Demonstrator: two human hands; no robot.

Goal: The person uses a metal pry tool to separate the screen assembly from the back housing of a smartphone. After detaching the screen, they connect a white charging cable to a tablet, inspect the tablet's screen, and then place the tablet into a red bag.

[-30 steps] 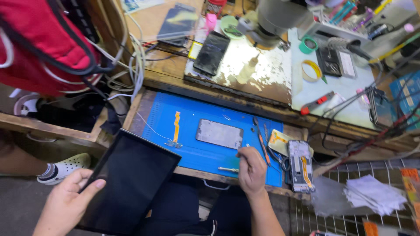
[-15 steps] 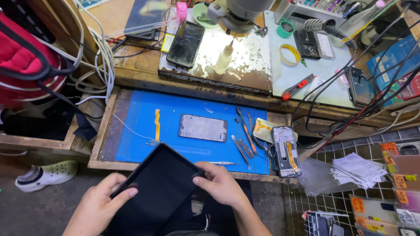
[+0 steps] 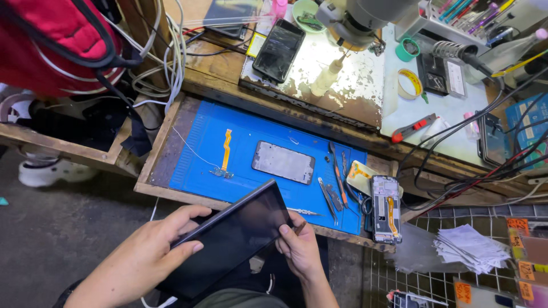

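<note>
A person's two hands grip a dark tablet (image 3: 228, 242), held tilted w/ screen up, just below the front edge of a pull-out bench tray. Left hand (image 3: 151, 251) is closed round the tablet's left edge, thumb on the glass, fingers under. Right hand (image 3: 299, 248) clasps the right edge near the upper corner, w/ a thin tool (image 3: 299, 228) pinched betw. its fingers; tip rests at the tablet's rim.

Beyond the hands, a blue work mat (image 3: 251, 154) lines the tray. On it: an orange flex cable (image 3: 225, 153) at left, a bare phone back plate (image 3: 283, 162) mid-mat, and tweezers and small drivers (image 3: 334, 182) to its right. At the mat's right end lies an opened phone frame (image 3: 386, 208), orange ribbon showing inside, just beside a yellowish pad (image 3: 361, 177).

Farther back, on the upper bench, a black phone (image 3: 279, 50) w/ cracked glass lies on a worn white board (image 3: 342, 85), near a microscope head (image 3: 357, 20). To the right: tape roll (image 3: 410, 82), red cutter (image 3: 413, 127), tangled cables. Red bag (image 3: 54, 43) hangs top left.
</note>
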